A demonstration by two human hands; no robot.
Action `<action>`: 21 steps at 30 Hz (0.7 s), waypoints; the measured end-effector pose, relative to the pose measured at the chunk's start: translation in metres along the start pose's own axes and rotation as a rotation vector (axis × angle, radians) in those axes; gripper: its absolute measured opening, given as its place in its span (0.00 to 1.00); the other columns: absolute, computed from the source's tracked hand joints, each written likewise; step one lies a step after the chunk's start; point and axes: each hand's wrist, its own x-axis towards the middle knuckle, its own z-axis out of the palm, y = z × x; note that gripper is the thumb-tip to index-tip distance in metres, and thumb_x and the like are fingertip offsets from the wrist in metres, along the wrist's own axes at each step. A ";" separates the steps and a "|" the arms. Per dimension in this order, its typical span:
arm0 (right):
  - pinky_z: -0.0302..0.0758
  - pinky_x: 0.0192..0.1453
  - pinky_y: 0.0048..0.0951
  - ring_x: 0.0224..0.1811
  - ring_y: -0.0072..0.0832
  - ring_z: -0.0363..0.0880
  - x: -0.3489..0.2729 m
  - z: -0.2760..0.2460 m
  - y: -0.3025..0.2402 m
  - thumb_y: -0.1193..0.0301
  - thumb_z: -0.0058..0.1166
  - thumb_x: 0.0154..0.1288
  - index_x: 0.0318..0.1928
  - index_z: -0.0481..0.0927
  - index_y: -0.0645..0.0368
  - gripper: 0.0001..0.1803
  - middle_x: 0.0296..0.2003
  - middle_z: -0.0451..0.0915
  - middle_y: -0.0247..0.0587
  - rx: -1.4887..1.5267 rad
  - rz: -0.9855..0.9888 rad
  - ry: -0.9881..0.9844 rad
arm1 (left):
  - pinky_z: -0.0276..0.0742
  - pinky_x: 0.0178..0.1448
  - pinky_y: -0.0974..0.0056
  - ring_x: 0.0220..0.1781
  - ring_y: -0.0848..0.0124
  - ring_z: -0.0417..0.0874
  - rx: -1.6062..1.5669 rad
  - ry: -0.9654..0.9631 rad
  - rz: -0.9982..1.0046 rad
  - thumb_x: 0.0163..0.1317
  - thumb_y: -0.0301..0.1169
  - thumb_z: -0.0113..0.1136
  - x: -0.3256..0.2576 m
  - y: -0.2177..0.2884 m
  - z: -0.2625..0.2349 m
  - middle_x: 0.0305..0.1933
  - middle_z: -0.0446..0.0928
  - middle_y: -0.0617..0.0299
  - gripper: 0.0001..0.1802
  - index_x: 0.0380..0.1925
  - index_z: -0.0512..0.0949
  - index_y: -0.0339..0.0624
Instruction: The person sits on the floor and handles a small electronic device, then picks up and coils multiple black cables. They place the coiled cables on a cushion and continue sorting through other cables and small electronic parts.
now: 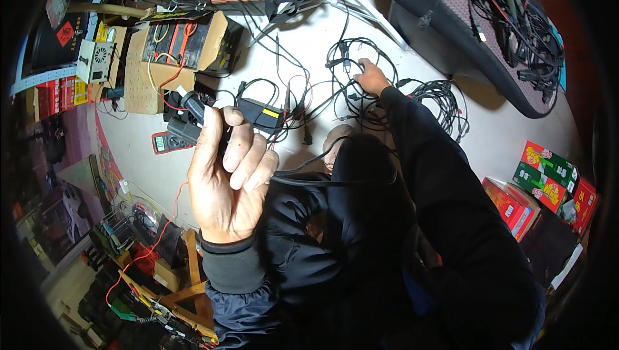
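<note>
In the head view, holding two dark cylindrical pieces point(185, 131) in the curled left hand point(229, 176), above the pale surface point(132, 140), and touching tangled black cables point(334, 62) with the right hand point(372, 79), too small to tell whether gripping. Bearing bold print at far right: red-and-green box point(547, 173). Opened at upper left: cardboard box point(143, 73), containing a dark, orange-marked block point(179, 37).

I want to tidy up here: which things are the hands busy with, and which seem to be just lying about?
In use:
- black fitting, in the left hand
- black cables, at the right hand

Apparently lying about:
- red-and-green cartons
- white vented box
</note>
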 end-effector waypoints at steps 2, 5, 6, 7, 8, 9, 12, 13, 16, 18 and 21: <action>0.73 0.67 0.39 0.62 0.51 0.78 0.005 0.010 0.001 0.69 0.67 0.61 0.70 0.66 0.67 0.39 0.59 0.78 0.64 0.002 -0.001 0.008 | 0.64 0.24 0.71 0.18 0.80 0.58 -0.007 0.006 0.007 0.84 0.41 0.38 0.005 0.002 -0.004 0.22 0.60 0.70 0.20 0.46 0.74 0.36; 0.74 0.64 0.40 0.58 0.52 0.80 0.012 0.011 0.009 0.68 0.67 0.57 0.65 0.71 0.68 0.36 0.50 0.83 0.62 0.077 0.049 -0.047 | 0.64 0.24 0.71 0.18 0.80 0.58 -0.023 0.024 -0.002 0.84 0.41 0.38 0.011 0.007 -0.007 0.22 0.60 0.70 0.20 0.45 0.74 0.35; 0.79 0.51 0.39 0.44 0.44 0.85 0.011 0.010 0.010 0.67 0.65 0.60 0.54 0.79 0.66 0.23 0.39 0.85 0.55 0.088 0.005 -0.030 | 0.63 0.24 0.71 0.18 0.80 0.58 -0.025 0.027 -0.002 0.84 0.41 0.38 0.012 0.008 -0.008 0.22 0.60 0.70 0.20 0.45 0.74 0.35; 0.77 0.43 0.36 0.35 0.36 0.82 0.011 0.003 0.010 0.66 0.63 0.64 0.47 0.81 0.64 0.16 0.32 0.82 0.47 0.216 0.011 -0.171 | 0.63 0.24 0.72 0.18 0.80 0.58 -0.026 0.026 -0.004 0.84 0.41 0.38 0.013 0.008 -0.009 0.22 0.60 0.70 0.20 0.45 0.74 0.35; 0.76 0.35 0.34 0.27 0.29 0.79 0.009 -0.006 0.009 0.65 0.61 0.68 0.40 0.83 0.63 0.12 0.25 0.80 0.40 0.291 0.121 -0.308 | 0.64 0.24 0.71 0.18 0.80 0.58 -0.025 0.026 -0.001 0.84 0.41 0.38 0.014 0.009 -0.009 0.22 0.60 0.70 0.20 0.45 0.74 0.35; 0.71 0.30 0.30 0.22 0.24 0.73 0.004 -0.014 0.005 0.64 0.59 0.71 0.36 0.83 0.62 0.13 0.22 0.75 0.34 0.406 0.072 -0.279 | 0.64 0.24 0.71 0.18 0.80 0.58 -0.025 0.024 0.004 0.84 0.41 0.38 0.014 0.009 -0.009 0.22 0.60 0.70 0.20 0.45 0.74 0.35; 0.59 0.23 0.23 0.18 0.17 0.62 -0.017 -0.064 -0.024 0.61 0.55 0.76 0.33 0.83 0.63 0.18 0.19 0.70 0.26 0.567 0.048 -0.129 | 0.64 0.25 0.70 0.19 0.79 0.59 -0.045 0.021 0.012 0.84 0.40 0.38 0.013 0.008 -0.006 0.22 0.60 0.69 0.20 0.46 0.74 0.35; 0.57 0.23 0.22 0.18 0.15 0.60 -0.029 -0.086 -0.038 0.61 0.54 0.77 0.35 0.83 0.63 0.18 0.18 0.68 0.24 0.681 0.048 -0.088 | 0.64 0.26 0.70 0.19 0.79 0.59 -0.053 0.016 0.014 0.84 0.40 0.39 0.012 0.007 -0.004 0.22 0.60 0.69 0.20 0.46 0.74 0.34; 0.53 0.24 0.20 0.19 0.12 0.54 -0.076 -0.151 -0.085 0.64 0.49 0.80 0.42 0.82 0.64 0.16 0.18 0.61 0.20 1.090 -0.098 -0.076 | 0.61 0.24 0.72 0.19 0.81 0.58 -0.036 -0.022 -0.020 0.83 0.39 0.40 0.010 0.002 0.003 0.23 0.59 0.70 0.19 0.47 0.74 0.34; 0.54 0.26 0.18 0.20 0.12 0.53 -0.112 -0.184 -0.120 0.63 0.47 0.81 0.45 0.79 0.66 0.17 0.19 0.60 0.20 1.219 -0.293 -0.091 | 0.62 0.27 0.71 0.21 0.80 0.58 -0.036 -0.069 -0.072 0.83 0.40 0.42 0.009 -0.002 0.008 0.24 0.59 0.70 0.19 0.47 0.74 0.34; 0.55 0.26 0.17 0.20 0.12 0.54 -0.162 -0.221 -0.169 0.64 0.45 0.82 0.47 0.80 0.66 0.17 0.19 0.60 0.22 1.214 -0.525 -0.135 | 0.62 0.29 0.70 0.25 0.77 0.61 0.138 -0.067 -0.018 0.81 0.42 0.46 0.002 -0.013 0.018 0.28 0.65 0.67 0.19 0.51 0.75 0.35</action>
